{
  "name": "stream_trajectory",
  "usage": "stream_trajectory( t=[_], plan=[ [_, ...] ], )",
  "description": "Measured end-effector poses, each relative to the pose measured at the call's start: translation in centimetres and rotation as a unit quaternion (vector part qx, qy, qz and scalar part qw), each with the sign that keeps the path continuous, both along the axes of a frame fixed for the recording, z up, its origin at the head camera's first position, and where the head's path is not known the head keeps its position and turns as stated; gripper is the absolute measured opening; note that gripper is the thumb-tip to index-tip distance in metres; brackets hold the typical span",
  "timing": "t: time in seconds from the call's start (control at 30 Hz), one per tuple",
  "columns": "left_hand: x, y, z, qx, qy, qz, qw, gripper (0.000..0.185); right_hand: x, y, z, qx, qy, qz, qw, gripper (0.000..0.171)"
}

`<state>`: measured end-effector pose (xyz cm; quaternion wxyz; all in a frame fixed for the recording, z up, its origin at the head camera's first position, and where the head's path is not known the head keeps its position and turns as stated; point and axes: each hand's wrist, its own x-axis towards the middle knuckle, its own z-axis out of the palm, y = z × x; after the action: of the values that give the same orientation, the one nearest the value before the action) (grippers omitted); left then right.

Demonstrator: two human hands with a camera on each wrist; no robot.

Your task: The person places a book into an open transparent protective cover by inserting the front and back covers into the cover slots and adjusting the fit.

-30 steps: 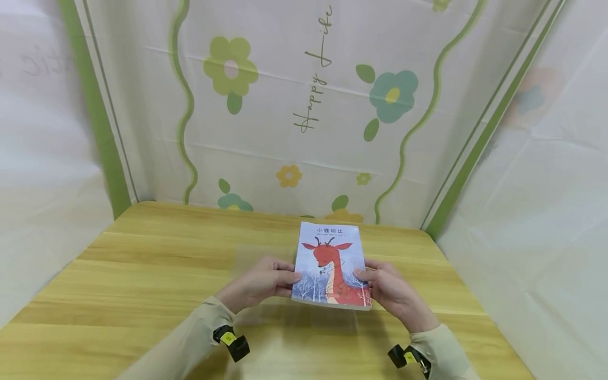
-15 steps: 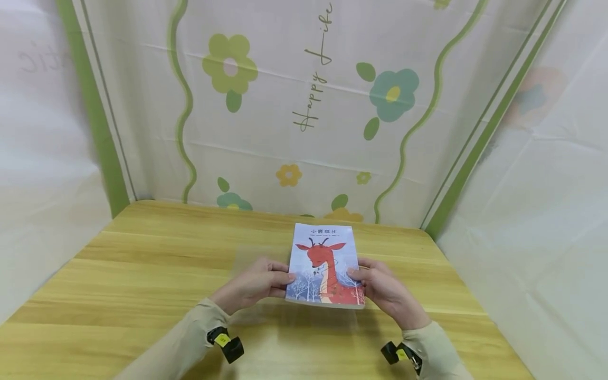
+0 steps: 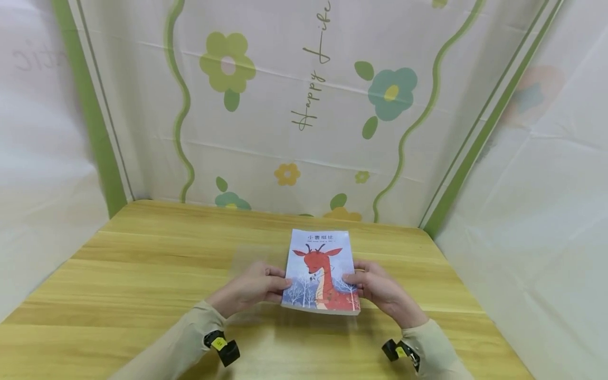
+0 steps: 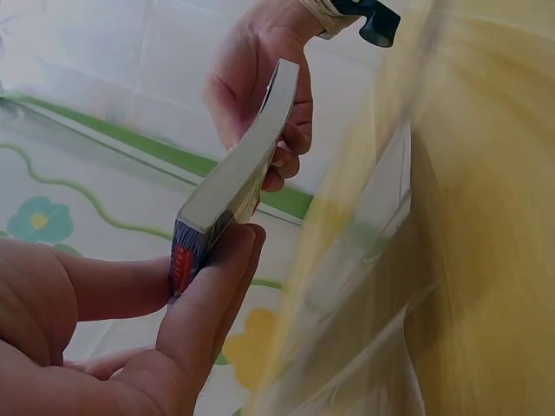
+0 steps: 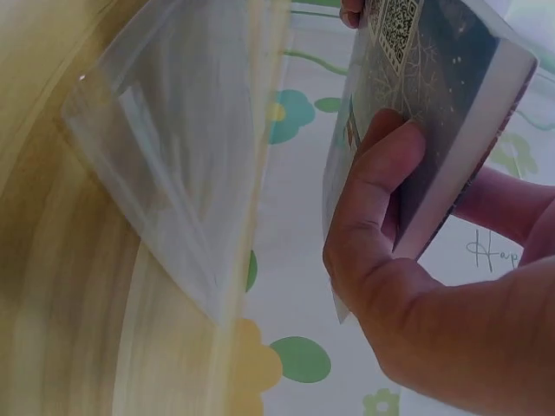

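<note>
Left hand (image 3: pixel 256 287): grips the left edge of the book (image 3: pixel 319 272), thumb on the front cover, fingers (image 4: pixel 208 295) curled under the back; in the left wrist view the spine corner is pinched between thumb and forefinger.
Right hand (image 3: pixel 377 287): grips the right edge of the same book, thumb on the cover, fingers curled behind; in the right wrist view the thumb (image 5: pixel 368 204) presses on the back cover beside the page block.
Book: held between both hands, lifted just above the table (image 3: pixel 142 274), near edge lower, far edge raised a little; front cover up, with a red deer, white trees and a short title on top; a QR code (image 5: pixel 397 30) on the back cover.
Place of book: centre of the table, a little to the right, nearer to the far edge than to the near edge.
Clear plastic sheet (image 3: pixel 252 258): lies flat on the table under and left of the book, hard to see from the head view; in the wrist views shows as a transparent film (image 5: pixel 173 156) with folds, apart from the book.
Sleeves: beige, on both forearms; a black band with yellow mark on each wrist (image 3: pixel 220 345).
Backdrop (image 3: pixel 304 105): white cloth with green wavy lines, flowers and the words "Happy Life", behind the far edge of the table.
Sides: white sheets on the left and right.
</note>
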<state>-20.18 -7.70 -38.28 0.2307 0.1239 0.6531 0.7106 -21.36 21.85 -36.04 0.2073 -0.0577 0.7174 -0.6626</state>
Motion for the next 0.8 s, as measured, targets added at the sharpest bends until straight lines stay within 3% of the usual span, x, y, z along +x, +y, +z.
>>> stream_trajectory(
  t=[0.23, 0.57, 0.8],
  plan=[
    [0.4, 0.0, 0.0, -0.052, 0.026, -0.009, 0.9983, 0.021, -0.1, 0.1, -0.5, 0.011, -0.009, 0.004, 1.000, 0.049],
    [0.5, 0.3, -0.4, -0.036, 0.005, -0.005, 0.9993, 0.023, -1.1, 1.1, -1.8, 0.040, -0.006, 0.046, 0.998, 0.036],
    [0.5, 0.3, -0.7, -0.052, 0.026, -0.008, 0.9983, 0.021, -1.3, 1.3, -2.2, 0.048, -0.012, 0.039, 0.998, 0.039]
  ],
)
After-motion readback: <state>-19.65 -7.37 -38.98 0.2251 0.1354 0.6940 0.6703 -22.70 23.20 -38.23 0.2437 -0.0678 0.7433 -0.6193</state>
